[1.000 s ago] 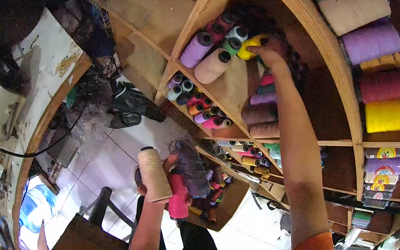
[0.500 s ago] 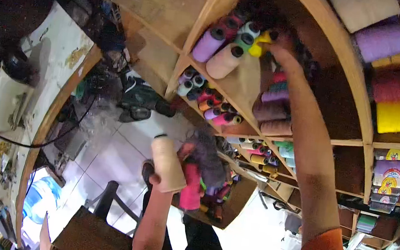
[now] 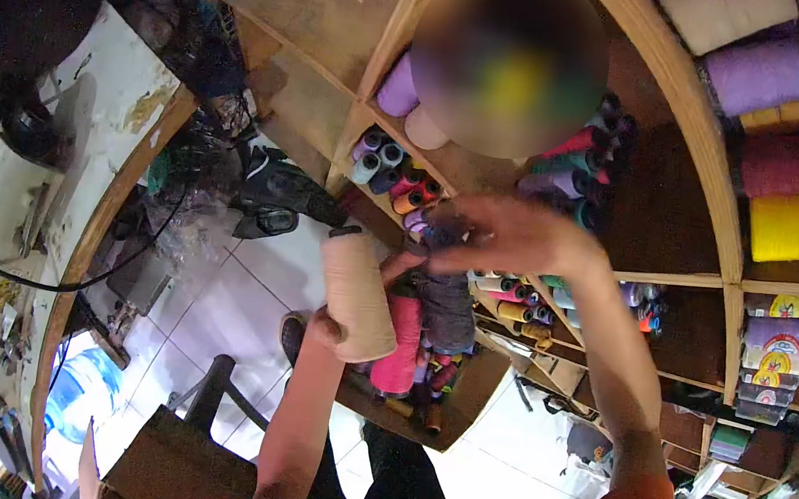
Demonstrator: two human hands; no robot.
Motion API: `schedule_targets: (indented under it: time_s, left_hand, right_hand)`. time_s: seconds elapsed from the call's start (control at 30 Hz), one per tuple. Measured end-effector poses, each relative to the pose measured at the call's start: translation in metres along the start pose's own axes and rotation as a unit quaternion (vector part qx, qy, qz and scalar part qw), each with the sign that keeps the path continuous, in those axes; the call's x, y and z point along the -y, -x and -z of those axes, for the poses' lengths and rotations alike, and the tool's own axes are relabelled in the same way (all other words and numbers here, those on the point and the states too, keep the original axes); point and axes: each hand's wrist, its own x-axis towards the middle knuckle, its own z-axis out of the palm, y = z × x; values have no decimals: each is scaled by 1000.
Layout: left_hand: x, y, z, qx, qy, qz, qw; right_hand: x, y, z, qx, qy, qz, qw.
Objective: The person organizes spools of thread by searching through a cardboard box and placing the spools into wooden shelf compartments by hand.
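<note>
My left hand [image 3: 330,329] grips a cream thread cone [image 3: 359,300], which tilts with its dark tip up and to the left. Pressed beside it are a pink thread cone [image 3: 397,345] and a dark grey thread cone [image 3: 449,314]; fingertips of the left hand show between the cones near their tops. My right hand [image 3: 512,236] comes across from the right, blurred, its thumb and fingers around the dark upper end of the grey cone. That upper end is partly hidden by the hand.
Wooden shelving [image 3: 738,244] with thread cones in several colours fills the right and top. A round blur covers part of one compartment. Below the held cones is an open cardboard box [image 3: 470,400] of smaller spools. A worn white table [image 3: 126,103] with a machine stands left, near a chair [image 3: 214,397].
My right hand has come down from the shelf compartment with the yellow cone to the grey cone. My left hand and its cones have shifted slightly right, and the grey cone stands more upright.
</note>
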Motion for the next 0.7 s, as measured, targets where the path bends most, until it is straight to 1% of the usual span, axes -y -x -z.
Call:
schedule_targets:
  time_s: [0.07,0.1,0.2,0.27,0.3,0.33,0.4,0.43,0.47,0.53,0.57,0.6,0.63,0.67,0.7]
  left_hand:
    - [6,3,13,-29,-37,-7,999]
    - [7,3,17,-85,-67,-13,994]
    - [10,5,23,-249,-154,-33,956]
    - [6,2,13,-212,-129,-43,968]
    - [0,-6,-5,-117,-76,-48,989]
    - [-1,-8,-7,-79,-56,-54,994]
    - [-3,-12,-13,-2,-13,-61,998]
    - [-2,-9,-11,-9,-1,-59,998]
    - [-2,-9,-9,-14,10,-51,999]
    - [-4,-6,-8,-28,32,-23,999]
    - [-5,-4,-8,-27,21,-25,999]
    - [-6,-2,-7,-27,9,-27,999]
    - [-3,-2,-7,-17,-23,-53,998]
    - [-2,0,-7,-18,-28,-62,998]
    - [-2,2,-7,-19,-34,-71,997]
  right_hand:
    - [-5,5,-8,9,-31,7,999]
    - [-6,7,-8,12,-47,12,999]
    - [-3,24,22,-1,-67,-47,997]
    - [-31,32,45,-129,-54,-11,990]
    - [-30,36,59,-177,-81,-70,978]
    - [-29,39,73,-225,-108,-127,960]
    - [-74,27,91,-397,6,-129,909]
    - [-95,14,97,-425,112,-150,886]
    - [-115,1,104,-448,218,-168,851]
    - [-147,-19,117,-439,355,-218,796]
    - [-161,-27,123,-411,387,-251,786]
    - [-173,-35,130,-391,398,-279,781]
    - [-184,-42,136,-369,410,-307,775]
    - [-199,-42,142,-353,401,-336,776]
    - [-197,-43,143,-335,392,-366,775]
